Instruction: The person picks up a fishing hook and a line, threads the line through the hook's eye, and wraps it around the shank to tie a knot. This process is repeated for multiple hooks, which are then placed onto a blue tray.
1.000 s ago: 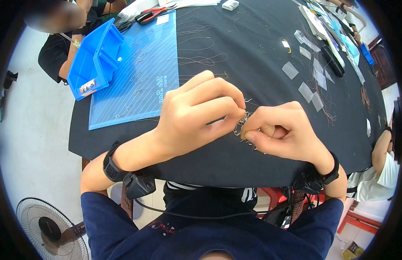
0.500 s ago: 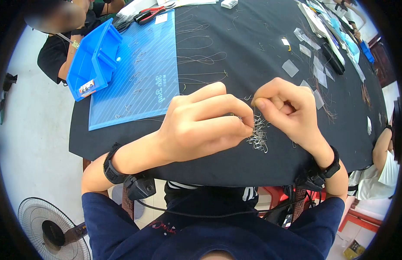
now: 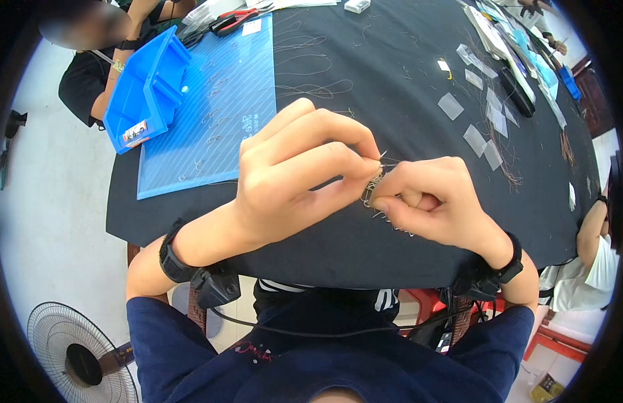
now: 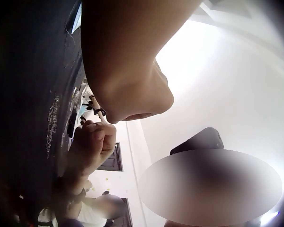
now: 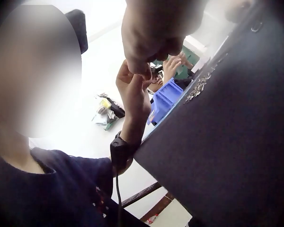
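Black cloth [image 3: 311, 260] covers the table, and above it, at the centre of the head view, the left hand [image 3: 284, 171] and right hand [image 3: 452, 201] come close together. The left thumb and forefinger are pinched, by the look of it on a hook [image 3: 384, 155] whose thin end shows just past the fingertips. A fine thread [image 3: 392, 165] seems to run from there towards the right hand, whose fingers are curled with thumb and forefinger pressed together, probably on that thread; it is too fine to be sure. More hooks lie in a pile [image 5: 201, 88] on the cloth, right of centre at the top of the right wrist view.

To do this well, the left pinch should stay firm and leave the point free of the skin. The right hand calls for light, even tension, since slack could let a turn slip and a hard tug could shift the hook. Working clear of the pile would keep the thread from snagging.
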Demonstrator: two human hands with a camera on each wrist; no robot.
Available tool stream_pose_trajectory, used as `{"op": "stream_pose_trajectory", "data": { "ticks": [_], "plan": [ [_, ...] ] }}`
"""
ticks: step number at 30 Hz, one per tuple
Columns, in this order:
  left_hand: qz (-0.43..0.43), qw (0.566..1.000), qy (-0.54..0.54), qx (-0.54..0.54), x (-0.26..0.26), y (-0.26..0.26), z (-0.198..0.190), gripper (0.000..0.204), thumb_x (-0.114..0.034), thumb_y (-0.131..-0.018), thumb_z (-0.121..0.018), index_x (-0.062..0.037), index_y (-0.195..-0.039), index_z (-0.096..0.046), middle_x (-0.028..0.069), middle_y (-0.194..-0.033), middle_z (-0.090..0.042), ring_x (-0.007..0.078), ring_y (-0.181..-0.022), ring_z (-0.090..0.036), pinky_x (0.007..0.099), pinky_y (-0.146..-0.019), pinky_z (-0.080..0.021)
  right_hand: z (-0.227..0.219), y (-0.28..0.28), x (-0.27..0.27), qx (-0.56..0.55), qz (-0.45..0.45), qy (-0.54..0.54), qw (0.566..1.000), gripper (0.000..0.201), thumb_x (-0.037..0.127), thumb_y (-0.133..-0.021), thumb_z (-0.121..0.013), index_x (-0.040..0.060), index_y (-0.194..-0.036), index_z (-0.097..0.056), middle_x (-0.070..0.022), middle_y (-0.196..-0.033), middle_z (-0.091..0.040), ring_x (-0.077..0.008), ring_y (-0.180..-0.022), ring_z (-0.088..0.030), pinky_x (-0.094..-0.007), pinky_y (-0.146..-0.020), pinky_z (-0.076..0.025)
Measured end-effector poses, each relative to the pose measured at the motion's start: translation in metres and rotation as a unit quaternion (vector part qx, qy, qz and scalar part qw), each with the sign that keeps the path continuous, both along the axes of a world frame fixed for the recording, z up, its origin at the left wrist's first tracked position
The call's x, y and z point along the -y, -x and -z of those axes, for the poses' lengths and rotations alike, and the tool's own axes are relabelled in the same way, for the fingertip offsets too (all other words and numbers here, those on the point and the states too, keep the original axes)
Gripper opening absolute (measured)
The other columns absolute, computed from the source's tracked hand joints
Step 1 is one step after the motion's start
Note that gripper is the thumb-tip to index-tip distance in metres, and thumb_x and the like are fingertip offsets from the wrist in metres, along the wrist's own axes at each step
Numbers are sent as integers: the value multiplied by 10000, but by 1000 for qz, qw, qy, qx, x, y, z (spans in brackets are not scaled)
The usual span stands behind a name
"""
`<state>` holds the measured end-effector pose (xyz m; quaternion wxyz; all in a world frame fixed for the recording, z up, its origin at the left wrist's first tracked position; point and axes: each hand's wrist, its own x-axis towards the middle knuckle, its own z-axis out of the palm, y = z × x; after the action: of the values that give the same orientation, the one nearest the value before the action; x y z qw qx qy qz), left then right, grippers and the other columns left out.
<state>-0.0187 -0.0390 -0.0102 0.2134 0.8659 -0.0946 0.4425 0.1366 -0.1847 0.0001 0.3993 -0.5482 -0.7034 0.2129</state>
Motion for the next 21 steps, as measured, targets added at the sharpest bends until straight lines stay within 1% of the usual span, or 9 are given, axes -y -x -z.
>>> {"op": "stream_pose_trajectory", "data": {
  "ticks": [4, 5, 8, 9, 12, 13, 16, 18, 21],
  "plan": [
    [-12, 1000, -19, -16, 3, -1, 2, 225, -8, -557, -766, -63, -747, -659, 74, -845, -663, 156, -609, -508, 248, -526, -355, 0, 5, 2, -13, -24, -85, 996, 122, 10, -723, -696, 48, -818, -629, -35, -555, -498, -121, -416, -438, -269, -422, -339],
    [-10, 999, -24, -19, 4, -2, 4, 225, -15, -548, -766, -65, -737, -655, 70, -842, -661, 157, -603, -503, 248, -512, -357, 1, 4, 0, -7, -26, -111, 993, 136, -2, -712, -701, 47, -825, -643, -13, -535, -481, -103, -407, -410, -255, -409, -311],
    [16, 998, -61, -15, 7, -6, 7, 231, -31, -523, -765, -69, -719, -649, 50, -826, -651, 155, -573, -476, 243, -461, -348, -2, -1, 3, -4, 26, -104, 994, 139, 0, -718, -694, 59, -837, -655, 12, -502, -439, -72, -399, -362, -231, -400, -267],
    [20, 997, -72, -9, 8, -7, 8, 227, -33, -521, -763, -72, -716, -653, 37, -813, -646, 147, -550, -446, 238, -436, -341, -3, -4, 3, 3, 55, -110, 992, 124, 13, -739, -684, 63, -851, -665, 42, -480, -386, -38, -409, -309, -210, -405, -230],
    [10, 997, -78, -11, 13, -6, 8, 176, -41, -561, -710, -88, -659, -571, -42, -797, -580, 124, -575, -436, 235, -403, -360, -2, -8, -1, -31, 134, -65, 988, 72, 38, -790, -656, 45, -861, -663, 54, -480, -332, -24, -438, -273, -218, -415, -216],
    [28, 997, -65, 6, 13, -6, 8, 177, -39, -564, -716, -83, -670, -583, -35, -799, -588, 124, -566, -417, 228, -403, -338, 1, -9, -2, -34, 128, -49, 990, 62, 42, -793, -656, 47, -855, -660, 49, -480, -319, -32, -438, -271, -225, -417, -219],
    [82, 994, -66, -15, 8, 2, -3, 225, -2, -551, -772, -67, -746, -680, 38, -838, -670, 117, -544, -421, 233, -469, -300, 10, -9, -6, -37, 92, -13, 995, 35, 56, -800, -661, 53, -833, -648, 33, -481, -277, -57, -438, -268, -245, -425, -228],
    [57, 997, -45, 15, 8, 2, -5, 231, -1, -562, -777, -62, -762, -680, 58, -851, -674, 117, -547, -424, 238, -485, -291, 13, -8, -7, -34, 46, -1, 998, 36, 68, -801, -669, 56, -816, -639, 20, -485, -250, -73, -437, -267, -259, -430, -235],
    [27, 998, -43, 40, 3, 0, -4, 242, 0, -568, -781, -58, -779, -678, 87, -866, -675, 118, -554, -432, 247, -502, -292, 8, -1, -3, -46, 43, 32, 997, 55, 77, -797, -679, 57, -800, -627, 6, -482, -244, -83, -431, -277, -271, -428, -242]
  ]
}}
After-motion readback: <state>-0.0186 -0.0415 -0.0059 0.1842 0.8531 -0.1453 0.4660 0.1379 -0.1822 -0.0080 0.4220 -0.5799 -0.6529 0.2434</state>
